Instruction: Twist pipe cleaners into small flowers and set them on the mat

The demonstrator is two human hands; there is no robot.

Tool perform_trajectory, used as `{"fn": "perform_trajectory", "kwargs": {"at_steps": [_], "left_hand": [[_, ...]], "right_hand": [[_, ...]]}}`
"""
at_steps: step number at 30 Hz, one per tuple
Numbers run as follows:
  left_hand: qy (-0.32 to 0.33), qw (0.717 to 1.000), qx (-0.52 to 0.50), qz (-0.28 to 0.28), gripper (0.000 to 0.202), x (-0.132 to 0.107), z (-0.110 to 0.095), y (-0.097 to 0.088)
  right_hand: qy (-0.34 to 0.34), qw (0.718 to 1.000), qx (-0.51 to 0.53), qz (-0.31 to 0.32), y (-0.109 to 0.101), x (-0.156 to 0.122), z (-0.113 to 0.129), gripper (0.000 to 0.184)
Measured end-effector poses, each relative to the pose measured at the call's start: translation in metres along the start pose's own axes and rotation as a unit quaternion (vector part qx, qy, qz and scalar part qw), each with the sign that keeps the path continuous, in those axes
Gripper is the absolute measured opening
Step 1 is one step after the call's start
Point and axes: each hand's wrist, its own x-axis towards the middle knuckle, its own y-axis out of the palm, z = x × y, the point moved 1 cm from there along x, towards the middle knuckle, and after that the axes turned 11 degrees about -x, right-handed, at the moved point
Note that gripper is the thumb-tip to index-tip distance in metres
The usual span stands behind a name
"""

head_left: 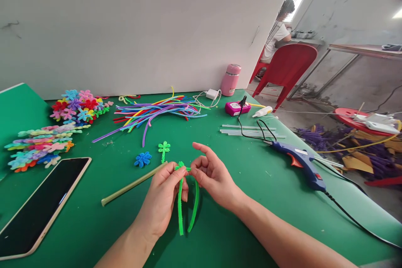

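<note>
Between my two hands is a bright green pipe cleaner [180,207], its top bent into small loops and its two long ends hanging down. My left hand [165,194] pinches it just below the loops. With thumb and index finger, my right hand [216,176] grips the same pipe cleaner at the right of the loops, other fingers raised. Just beyond the hands lies a finished-looking green leaf sprig [163,147] of pipe cleaner, beside a blue pipe-cleaner flower [143,159]. A thin greenish stick [133,186] runs diagonally behind my left hand.
Loose coloured pipe cleaners [163,111] lie at the back. Piled flowers [75,106] and a phone [47,205] are at left. At right are a blue glue gun [301,161] with its cord, glue sticks [248,132] and a pink flask [230,80]. A person [278,37] sits beyond the board.
</note>
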Motion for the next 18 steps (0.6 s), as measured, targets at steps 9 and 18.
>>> {"fn": "perform_trajectory", "kwargs": {"at_steps": [9,18], "left_hand": [[0.101,0.988,0.114,-0.023,0.023,0.0023,0.0076,-0.0038],[0.074,0.986,0.148,0.012,0.024,0.006,0.0033,-0.004]], "right_hand": [[0.011,1.0,0.022,0.005,0.0053,-0.0019,-0.0029,0.045],[-0.026,0.998,-0.048,0.03,-0.0015,-0.0012,-0.0019,0.039]]}}
